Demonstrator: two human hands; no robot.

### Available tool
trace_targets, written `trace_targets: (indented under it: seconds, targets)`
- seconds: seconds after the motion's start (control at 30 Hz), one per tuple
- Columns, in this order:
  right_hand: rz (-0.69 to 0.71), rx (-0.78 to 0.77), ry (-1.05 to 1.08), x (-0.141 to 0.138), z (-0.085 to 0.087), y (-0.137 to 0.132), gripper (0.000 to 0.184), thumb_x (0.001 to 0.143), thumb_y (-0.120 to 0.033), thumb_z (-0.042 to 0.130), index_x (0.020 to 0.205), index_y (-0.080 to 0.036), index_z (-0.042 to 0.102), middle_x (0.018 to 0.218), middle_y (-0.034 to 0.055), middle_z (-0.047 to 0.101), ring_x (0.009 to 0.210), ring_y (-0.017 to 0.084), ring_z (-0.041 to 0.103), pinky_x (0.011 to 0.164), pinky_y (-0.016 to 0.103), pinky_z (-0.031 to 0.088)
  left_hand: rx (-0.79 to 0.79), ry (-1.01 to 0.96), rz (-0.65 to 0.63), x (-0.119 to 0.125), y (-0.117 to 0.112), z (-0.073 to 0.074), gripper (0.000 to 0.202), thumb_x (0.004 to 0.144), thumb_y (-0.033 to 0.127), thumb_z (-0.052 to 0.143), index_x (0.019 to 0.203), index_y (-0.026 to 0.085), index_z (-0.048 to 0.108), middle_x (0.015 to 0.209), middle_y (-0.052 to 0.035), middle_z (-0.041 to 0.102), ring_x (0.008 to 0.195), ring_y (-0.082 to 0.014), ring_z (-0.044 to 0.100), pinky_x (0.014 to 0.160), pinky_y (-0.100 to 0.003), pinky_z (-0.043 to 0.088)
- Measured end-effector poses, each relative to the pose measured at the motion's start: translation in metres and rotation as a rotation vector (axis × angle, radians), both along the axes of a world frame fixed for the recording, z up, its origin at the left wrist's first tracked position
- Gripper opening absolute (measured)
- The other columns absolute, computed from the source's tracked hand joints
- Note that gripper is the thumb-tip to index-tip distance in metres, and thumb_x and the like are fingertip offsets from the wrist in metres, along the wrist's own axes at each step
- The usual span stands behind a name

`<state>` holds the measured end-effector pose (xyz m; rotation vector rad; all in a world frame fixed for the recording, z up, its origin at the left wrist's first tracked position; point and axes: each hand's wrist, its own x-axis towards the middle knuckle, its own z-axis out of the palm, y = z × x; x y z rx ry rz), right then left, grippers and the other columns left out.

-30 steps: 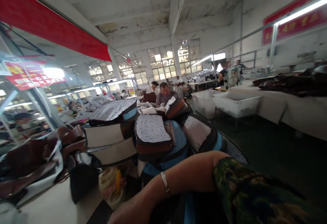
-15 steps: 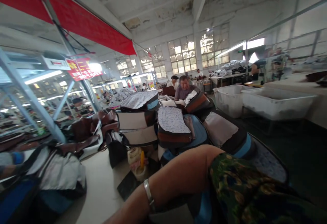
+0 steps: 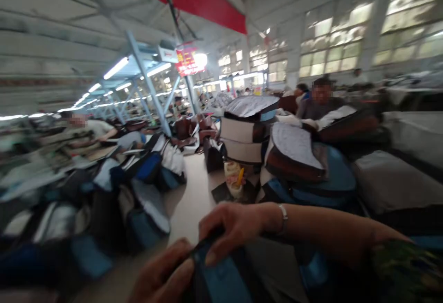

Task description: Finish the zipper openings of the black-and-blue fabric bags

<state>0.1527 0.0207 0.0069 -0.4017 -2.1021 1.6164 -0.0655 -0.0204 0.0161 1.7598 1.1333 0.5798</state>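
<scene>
At the bottom of the head view both hands grip a blue and black sewn fabric piece (image 3: 226, 280), perhaps part of a bag. My right hand (image 3: 235, 231), with a silver bracelet at its wrist, pinches the upper edge between thumb and fingers. Just left of it, my left hand (image 3: 166, 270) is closed on the same edge, blurred and partly cut off by the frame. A grey panel (image 3: 273, 266) lies beside the piece, under my right forearm. Past my right hand stands a pale cone-shaped spool or cup (image 3: 232, 178) with a yellow tool (image 3: 240, 177) in it.
A pale table (image 3: 192, 197) runs away from me. Stacked bag parts (image 3: 294, 148) in blue, brown and beige rise on the right. More blue and black pieces (image 3: 145, 215) crowd the left. A co-worker (image 3: 316, 100) sits behind the stack, and another person (image 3: 90, 127) works at far left.
The view has swung left and down, so the stacks shift rightward. My right forearm has moved right, and both hands have come into view holding the fabric piece.
</scene>
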Motion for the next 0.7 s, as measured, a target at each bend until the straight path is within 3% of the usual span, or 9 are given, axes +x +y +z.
trace_targets:
  seconds: [0.03, 0.13, 0.23, 0.33, 0.5, 0.7]
  targets:
    - [-0.011, -0.05, 0.024, 0.004, 0.004, -0.009, 0.021, 0.078, -0.021, 0.075, 0.085, -0.008, 0.061, 0.07, -0.0055, 0.053, 0.061, 0.003, 0.045, 0.054, 0.013, 0.036, -0.012, -0.026, 0.03, -0.006, -0.007, 0.0, 0.044, 0.086, 0.057, 0.06, 0.081, 0.013, 0.067, 0.079, -0.0018, 0.063, 0.078, -0.0185, 0.058, 0.072, -0.028, 0.048]
    - [-0.009, -0.11, -0.027, 0.013, 0.024, -0.021, 0.018, 0.081, -0.022, 0.072, 0.087, -0.009, 0.061, 0.072, -0.0037, 0.053, 0.064, 0.005, 0.045, 0.057, 0.017, 0.035, -0.007, -0.163, -0.137, -0.011, -0.016, 0.011, 0.042, 0.08, 0.053, 0.069, 0.087, 0.011, 0.069, 0.08, -0.0027, 0.06, 0.075, -0.016, 0.053, 0.068, -0.025, 0.041]
    - [-0.017, -0.173, -0.06, 0.016, 0.037, -0.027, 0.018, 0.085, -0.028, 0.067, 0.087, -0.011, 0.061, 0.072, -0.0025, 0.052, 0.064, 0.007, 0.044, 0.057, 0.019, 0.034, -0.021, -0.197, -0.225, -0.007, -0.015, 0.029, 0.031, 0.085, 0.04, 0.067, 0.086, 0.01, 0.07, 0.077, -0.0018, 0.056, 0.071, -0.0124, 0.048, 0.065, -0.023, 0.036]
    - [-0.059, -0.211, -0.059, 0.017, 0.039, -0.034, 0.024, 0.085, -0.034, 0.066, 0.086, -0.011, 0.063, 0.071, -0.002, 0.052, 0.063, 0.007, 0.043, 0.056, 0.021, 0.032, -0.032, -0.18, -0.251, 0.0, -0.016, 0.04, 0.02, 0.087, 0.029, 0.064, 0.087, 0.01, 0.069, 0.078, -0.0011, 0.056, 0.073, -0.0117, 0.048, 0.067, -0.024, 0.036]
    - [-0.13, -0.221, -0.067, 0.015, 0.036, -0.036, 0.031, 0.081, -0.042, 0.067, 0.085, -0.011, 0.064, 0.071, -0.0014, 0.053, 0.061, 0.006, 0.042, 0.055, 0.021, 0.031, -0.039, -0.124, -0.241, 0.007, -0.018, 0.042, 0.016, 0.084, 0.024, 0.062, 0.084, 0.01, 0.068, 0.075, 0.0002, 0.055, 0.07, -0.0107, 0.046, 0.065, -0.025, 0.034]
    - [-0.156, -0.193, -0.125, 0.006, 0.04, -0.034, 0.028, 0.074, -0.036, 0.072, 0.075, -0.011, 0.06, 0.063, -0.0032, 0.048, 0.057, 0.006, 0.037, 0.049, 0.02, 0.026, -0.116, -0.076, -0.188, 0.012, -0.016, 0.043, 0.014, 0.077, 0.025, 0.061, 0.079, 0.012, 0.066, 0.067, 0.0034, 0.051, 0.062, -0.0097, 0.039, 0.059, -0.025, 0.03]
